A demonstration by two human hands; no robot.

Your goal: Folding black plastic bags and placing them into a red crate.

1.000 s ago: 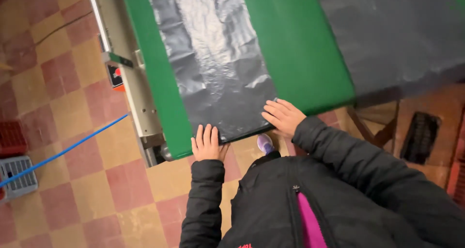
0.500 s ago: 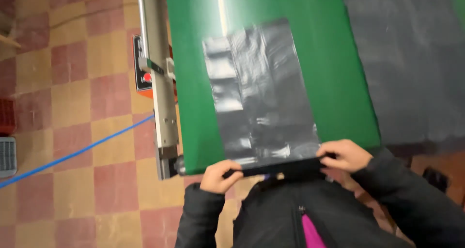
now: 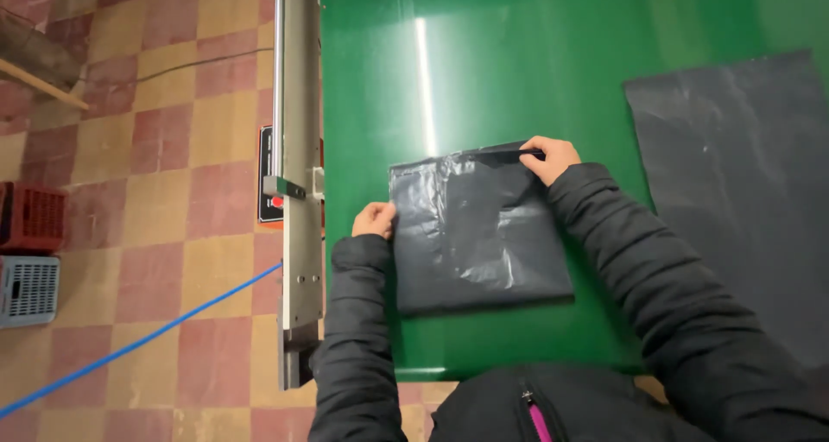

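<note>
Fingers of both hands, left hand (image 3: 374, 220) and right hand (image 3: 547, 156), pinch the folded grey plastic bag (image 3: 477, 226) at its far corners; it looks light, limp, slippery.

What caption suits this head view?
Both hands, left hand and right hand, grip a folded dark grey plastic bag on a green table.

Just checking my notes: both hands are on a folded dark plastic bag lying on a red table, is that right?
Not quite: the table is green, not red, as the head view shows. The left hand and right hand are indeed on the folded dark plastic bag.
</note>
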